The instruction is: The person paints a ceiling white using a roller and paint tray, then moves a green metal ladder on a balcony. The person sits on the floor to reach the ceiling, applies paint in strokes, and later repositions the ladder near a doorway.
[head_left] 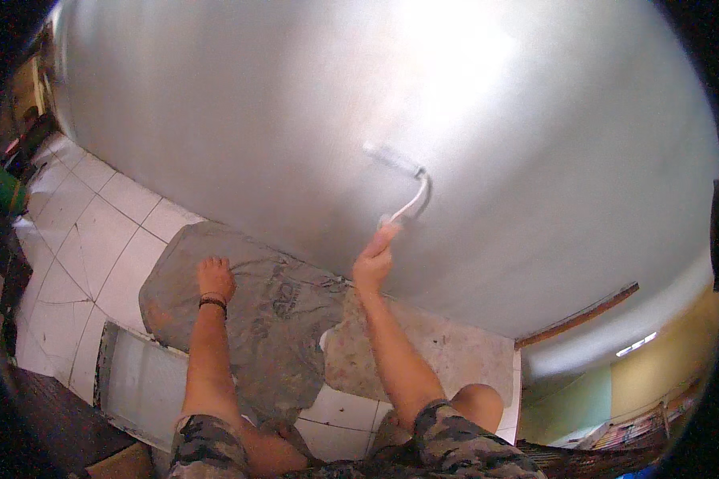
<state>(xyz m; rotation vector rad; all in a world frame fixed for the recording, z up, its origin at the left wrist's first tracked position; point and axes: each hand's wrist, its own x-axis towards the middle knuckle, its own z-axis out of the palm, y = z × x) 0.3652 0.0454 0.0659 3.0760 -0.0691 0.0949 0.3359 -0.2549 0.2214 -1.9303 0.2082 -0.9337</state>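
Note:
My right hand (374, 265) is closed round the handle of a paint roller (397, 157), with its pale frame bent up to the sleeve. The slightly blurred roller sleeve lies at the grey-white wall (240, 112); whether it presses on the wall is hard to tell. Lower and to the left, my left hand (216, 277) hangs over a grey, stained plastic sheet (256, 319) with nothing visible in it. Its fingers point away from me, a little bent and loosely apart, and a dark bracelet circles the wrist.
A shallow rectangular tray (140, 379), white inside with a worn dark rim, lies by my left forearm. Flattened brownish board (447, 351) covers tiles at the wall's foot. Pale tiles (96, 247) stretch left toward a green object (6, 191). At right, brown trim (579, 317) edges the wall.

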